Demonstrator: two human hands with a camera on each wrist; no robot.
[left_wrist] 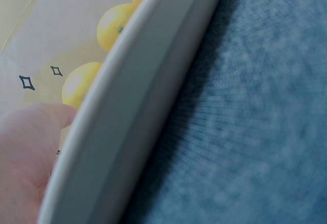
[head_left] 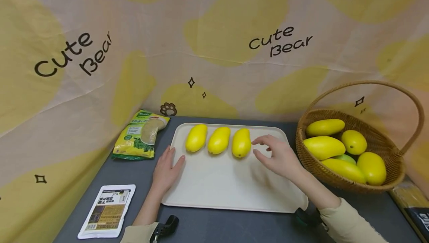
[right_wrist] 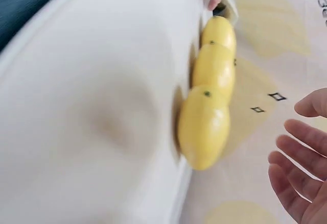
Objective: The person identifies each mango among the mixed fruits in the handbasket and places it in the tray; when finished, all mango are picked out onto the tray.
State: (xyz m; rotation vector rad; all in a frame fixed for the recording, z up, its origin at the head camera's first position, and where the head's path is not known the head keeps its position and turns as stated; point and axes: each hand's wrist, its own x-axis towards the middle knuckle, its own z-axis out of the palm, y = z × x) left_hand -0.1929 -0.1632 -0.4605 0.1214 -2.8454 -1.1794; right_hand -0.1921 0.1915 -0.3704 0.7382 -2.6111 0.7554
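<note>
Mangoes [head_left: 219, 141], three in a row, lie on the far half of the cream tray [head_left: 218, 183], which sits on the bench [head_left: 204, 224]. I have the right hand [head_left: 276, 157] just beside the rightmost one, thumb and fingers parted and loosely bent. My left hand [head_left: 166, 174] is at the tray's left rim, fingers extended, well apart from the right. To the right I see a wicker basket [head_left: 311, 166] of yellow fruit [head_left: 324, 147].

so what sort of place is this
Probably a staged tabletop set-up rather than a working kitchen: a printed "Cute Bear" cloth hangs as a backdrop, and a tray of yellow fruits sits beside a wicker basket on a grey table.
</note>
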